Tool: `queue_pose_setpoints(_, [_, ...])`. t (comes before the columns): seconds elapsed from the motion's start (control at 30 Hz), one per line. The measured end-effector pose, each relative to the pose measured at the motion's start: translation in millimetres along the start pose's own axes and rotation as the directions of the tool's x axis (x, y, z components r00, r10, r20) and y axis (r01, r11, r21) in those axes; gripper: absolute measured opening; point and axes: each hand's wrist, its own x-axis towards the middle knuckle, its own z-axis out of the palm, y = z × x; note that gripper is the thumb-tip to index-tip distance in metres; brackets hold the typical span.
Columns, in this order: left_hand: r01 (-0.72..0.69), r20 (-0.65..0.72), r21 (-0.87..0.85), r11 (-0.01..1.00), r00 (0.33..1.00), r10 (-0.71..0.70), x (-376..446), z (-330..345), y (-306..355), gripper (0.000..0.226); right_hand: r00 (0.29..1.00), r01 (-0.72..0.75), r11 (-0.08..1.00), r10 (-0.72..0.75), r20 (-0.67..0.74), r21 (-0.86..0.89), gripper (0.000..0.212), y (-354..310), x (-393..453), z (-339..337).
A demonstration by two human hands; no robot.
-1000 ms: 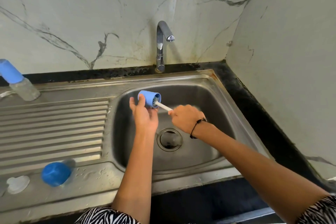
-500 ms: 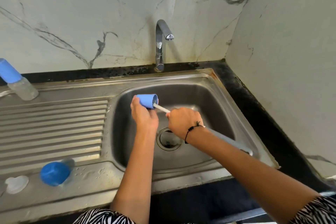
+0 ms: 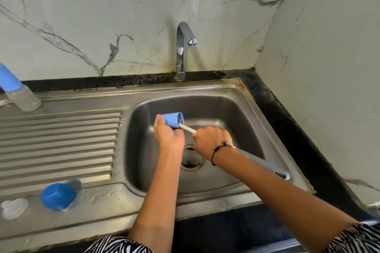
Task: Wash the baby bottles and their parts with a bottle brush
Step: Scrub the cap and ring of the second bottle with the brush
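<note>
- Two hands work over the sink basin (image 3: pixel 236 113) at frame centre: my left hand (image 3: pixel 169 136) grips a blue bottle cap (image 3: pixel 171 119), its mouth turned right.
- My right hand (image 3: pixel 211 139) is curled round the bottle brush (image 3: pixel 188 129); its bristles sit inside the cap.
- At lower left on the worktop (image 3: pixel 102 207) a blue-capped bottle (image 3: pixel 58 196) lies beside a clear part (image 3: pixel 14 207).
- Another bottle (image 3: pixel 19 93) stands at the left edge.
- The tap (image 3: pixel 182 47) stands behind the basin.

Both forearms reach forward, converging. The left hand (image 3: pixel 169 136) is raised, back toward the camera, fingers curled round a cap (image 3: pixel 171 119). The right hand (image 3: pixel 211 139) sits just beside it, fisted on a brush (image 3: pixel 188 129); a black cord circles its wrist.
</note>
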Motion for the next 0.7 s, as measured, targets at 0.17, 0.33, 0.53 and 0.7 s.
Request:
queue_pose_setpoints(0.17, [-0.127, 0.183, 0.075, 0.989, 0.977, 0.112, -6, 1, 17, 0.052, 1.0, 0.028, 0.964, -0.026, -0.013, 0.265, 0.038, -2, -6, -13])
queue_pose_setpoints(0.33, [0.038, 0.202, -0.027, 0.999, 0.979, -0.032, -4, -1, 16, 0.005, 0.994, 0.043, 0.982, -0.059, 0.087, 0.181, 0.038, 1, -7, -8])
queue_pose_setpoints(0.53, [0.031, -0.003, -0.001, 1.0, 1.0, -0.031, -2, 3, -1, 0.012, 0.998, -0.017, 0.999, 0.014, 0.054, 0.045, 0.032, 3, 7, -5])
queue_pose_setpoints(0.7, [-0.094, 0.18, 0.036, 0.995, 0.98, 0.086, -11, 2, 11, 0.059, 0.998, 0.058, 0.958, -0.066, 0.018, 0.281, 0.035, 6, 6, -10])
